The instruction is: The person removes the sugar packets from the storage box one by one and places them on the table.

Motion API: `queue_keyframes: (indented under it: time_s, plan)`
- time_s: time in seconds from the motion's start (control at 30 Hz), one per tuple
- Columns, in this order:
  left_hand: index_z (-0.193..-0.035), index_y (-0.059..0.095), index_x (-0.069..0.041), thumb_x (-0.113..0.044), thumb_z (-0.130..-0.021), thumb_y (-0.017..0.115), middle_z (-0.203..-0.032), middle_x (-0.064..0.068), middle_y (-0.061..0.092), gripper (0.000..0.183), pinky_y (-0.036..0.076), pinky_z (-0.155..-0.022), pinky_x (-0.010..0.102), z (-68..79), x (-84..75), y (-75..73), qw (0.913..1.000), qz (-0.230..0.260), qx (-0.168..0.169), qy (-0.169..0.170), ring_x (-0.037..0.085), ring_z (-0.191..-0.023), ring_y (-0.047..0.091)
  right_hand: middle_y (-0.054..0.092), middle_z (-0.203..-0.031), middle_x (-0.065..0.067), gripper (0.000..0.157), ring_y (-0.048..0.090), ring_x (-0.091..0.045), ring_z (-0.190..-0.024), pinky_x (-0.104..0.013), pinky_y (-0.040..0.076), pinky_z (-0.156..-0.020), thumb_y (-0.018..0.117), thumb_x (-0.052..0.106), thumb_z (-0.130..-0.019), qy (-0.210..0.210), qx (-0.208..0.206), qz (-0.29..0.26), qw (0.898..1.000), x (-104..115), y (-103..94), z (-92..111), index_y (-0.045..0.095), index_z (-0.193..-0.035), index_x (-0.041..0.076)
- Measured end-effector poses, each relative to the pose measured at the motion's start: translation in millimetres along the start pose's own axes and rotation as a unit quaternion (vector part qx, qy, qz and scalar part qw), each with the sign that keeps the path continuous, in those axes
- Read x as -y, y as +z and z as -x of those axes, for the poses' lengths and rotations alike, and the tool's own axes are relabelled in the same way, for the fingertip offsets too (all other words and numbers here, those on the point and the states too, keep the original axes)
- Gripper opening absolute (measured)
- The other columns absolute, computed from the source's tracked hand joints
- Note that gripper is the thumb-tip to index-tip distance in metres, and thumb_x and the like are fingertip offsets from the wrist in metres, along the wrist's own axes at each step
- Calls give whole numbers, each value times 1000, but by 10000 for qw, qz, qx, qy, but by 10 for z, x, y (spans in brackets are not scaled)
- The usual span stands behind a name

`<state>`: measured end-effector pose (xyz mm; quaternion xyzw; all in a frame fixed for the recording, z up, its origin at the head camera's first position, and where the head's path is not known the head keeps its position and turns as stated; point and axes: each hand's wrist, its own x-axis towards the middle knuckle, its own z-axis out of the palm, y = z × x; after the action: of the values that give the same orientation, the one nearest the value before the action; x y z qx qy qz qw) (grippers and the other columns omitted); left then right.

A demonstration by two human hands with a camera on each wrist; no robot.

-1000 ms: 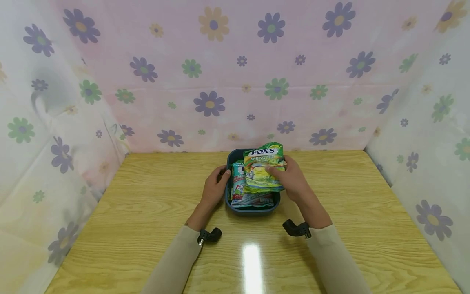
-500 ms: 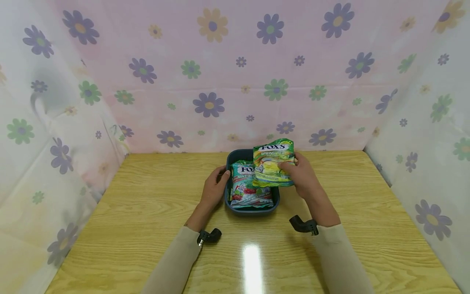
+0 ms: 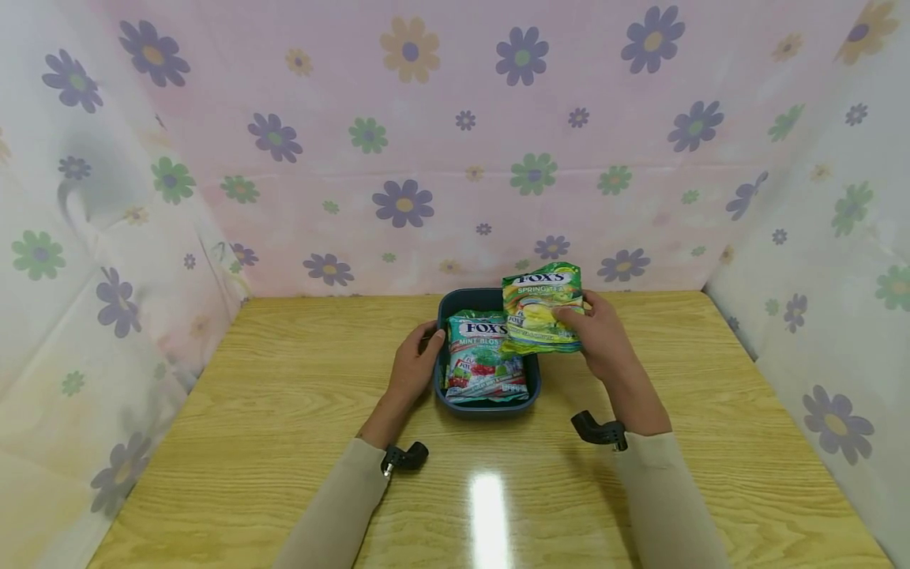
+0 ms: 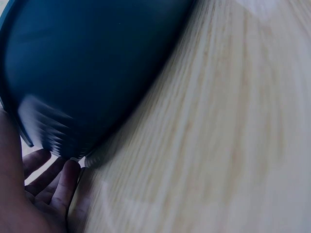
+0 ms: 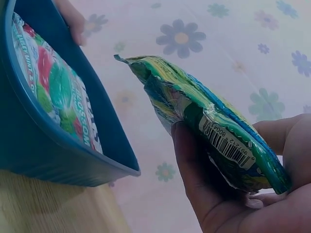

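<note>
My right hand (image 3: 606, 338) pinches a green and yellow bag of Fox's Spring Tea candy (image 3: 536, 304), thumb on its front and fingers behind. The bag is held up over the right rim of a dark blue plastic bin (image 3: 490, 412). In the right wrist view the bag's barcode edge (image 5: 226, 143) shows, apart from the bin. Inside the bin lies a teal and red bag of Fox's Mint Blossom candy (image 3: 483, 371), its upper right corner hidden by the Spring Tea bag. My left hand (image 3: 412, 365) grips the bin's left side, thumb at the rim, fingers (image 4: 65, 184) against the outer wall.
The bin stands on a wood-grain table (image 3: 306, 379) near its back edge. Flower-print cloth (image 3: 455, 158) hangs behind and along both sides. Black camera mounts (image 3: 600, 431) sit on both wrists.
My right hand has moved right and slightly up with the Spring Tea bag, from over the bin's middle to its right rim, uncovering more of the Mint Blossom bag. My left hand stays put.
</note>
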<state>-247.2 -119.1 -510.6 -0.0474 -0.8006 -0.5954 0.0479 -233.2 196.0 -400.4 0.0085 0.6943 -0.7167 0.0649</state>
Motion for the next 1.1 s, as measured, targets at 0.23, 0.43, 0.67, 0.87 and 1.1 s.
queue_keyframes:
  time_s: [0.23,0.43,0.67,0.87,1.1]
  plan:
    - [-149,59,-10,-44,-111,55,-145,11,62,51,46,-115,49,-3,7,4,10000,-17,-2,0,29,-132,60,67,-125,-16,67,76,-9,-90,-26,63,-79,60,16,-109,-2,-96,29,9999,-21,-73,-20,28,-165,0]
    - [-149,59,-11,-43,-111,55,-145,11,62,50,46,-115,49,-2,20,9,10000,-42,-9,-6,29,-132,60,69,-114,-2,67,76,-9,-91,-26,63,-79,60,16,-109,-19,-123,-96,9999,-28,-141,-28,27,-166,1]
    - [-148,60,-11,-42,-110,56,-145,11,62,50,46,-115,49,-6,21,9,10000,-36,-21,-11,28,-132,60,65,-119,-3,68,74,-7,-93,-24,62,-80,56,15,-110,-58,-67,-266,9996,-17,-232,-5,21,-167,-1]
    - [-148,59,-10,-42,-110,56,-145,12,62,50,47,-114,49,-3,9,5,10000,-29,-18,-10,29,-132,61,68,-111,4,68,73,-6,-91,-23,61,-79,54,14,-111,-114,-71,-341,9993,-28,-309,0,20,-167,-3]
    - [-148,59,-9,-43,-110,56,-145,12,62,51,46,-115,49,-7,-7,5,10000,-83,-36,-17,29,-132,60,68,-108,7,67,72,-4,-90,-21,60,-78,53,16,-112,-46,-124,-346,9993,-42,-371,-11,21,-166,-6]
